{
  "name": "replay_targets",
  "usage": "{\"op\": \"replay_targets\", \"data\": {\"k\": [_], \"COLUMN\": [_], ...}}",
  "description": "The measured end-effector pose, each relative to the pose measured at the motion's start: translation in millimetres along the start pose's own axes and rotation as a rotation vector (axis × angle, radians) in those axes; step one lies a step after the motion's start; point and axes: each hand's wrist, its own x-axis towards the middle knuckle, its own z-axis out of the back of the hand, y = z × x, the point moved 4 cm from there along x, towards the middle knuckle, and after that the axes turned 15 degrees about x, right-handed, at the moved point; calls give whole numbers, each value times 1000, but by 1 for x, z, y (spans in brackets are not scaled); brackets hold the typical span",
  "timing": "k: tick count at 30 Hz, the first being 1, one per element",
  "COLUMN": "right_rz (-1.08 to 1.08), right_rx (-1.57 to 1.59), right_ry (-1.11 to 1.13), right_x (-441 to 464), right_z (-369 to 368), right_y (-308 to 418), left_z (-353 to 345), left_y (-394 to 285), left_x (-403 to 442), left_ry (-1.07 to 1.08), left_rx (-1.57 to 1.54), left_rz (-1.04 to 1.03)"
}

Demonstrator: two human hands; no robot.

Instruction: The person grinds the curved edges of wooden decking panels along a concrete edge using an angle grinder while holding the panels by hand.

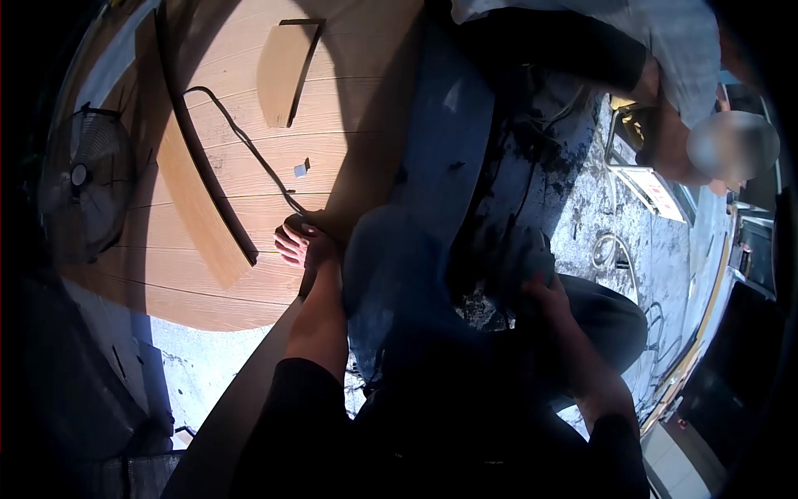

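Observation:
My left hand (pixel 301 243) rests low on the wooden plank surface (pixel 249 166), its fingers curled at the end of a dark cable (pixel 241 133); whether it grips the cable is hard to tell. My right hand (pixel 544 291) is wrapped round a dark tool (pixel 528 258), which is in shadow and blurred. A curved wooden strip (pixel 187 175) lies left of my left hand. Above that hand, a small grey block (pixel 300 170) and a short wooden piece (pixel 284 73) lie on the planks.
A fan (pixel 81 173) stands at the far left. Another person (pixel 673 91) is at the upper right, near a white sign (pixel 652 191). A coiled hose (pixel 613 249) lies on the stained floor (pixel 582 233) at the right. Dark shadow covers the centre.

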Motion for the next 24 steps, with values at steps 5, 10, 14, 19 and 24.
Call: {"op": "replay_targets", "data": {"k": [5,10,14,19,24], "right_rz": [-22,-21,-23,-26,-4], "right_rx": [-11,-16,-7,-15,19], "right_ry": [-5,-24,-18,-16,5], "right_x": [-2,1,3,1,2], "right_z": [-6,3,8,5,5], "right_y": [4,-2,-3,-1,-1], "left_z": [-2,9,5,3,5], "left_y": [0,-2,-2,-1,-1], "left_x": [1,3,3,3,4], "left_ry": [-6,45,20,27,-10], "left_rx": [26,11,9,20,-4], "left_rz": [3,5,8,5,-13]}}
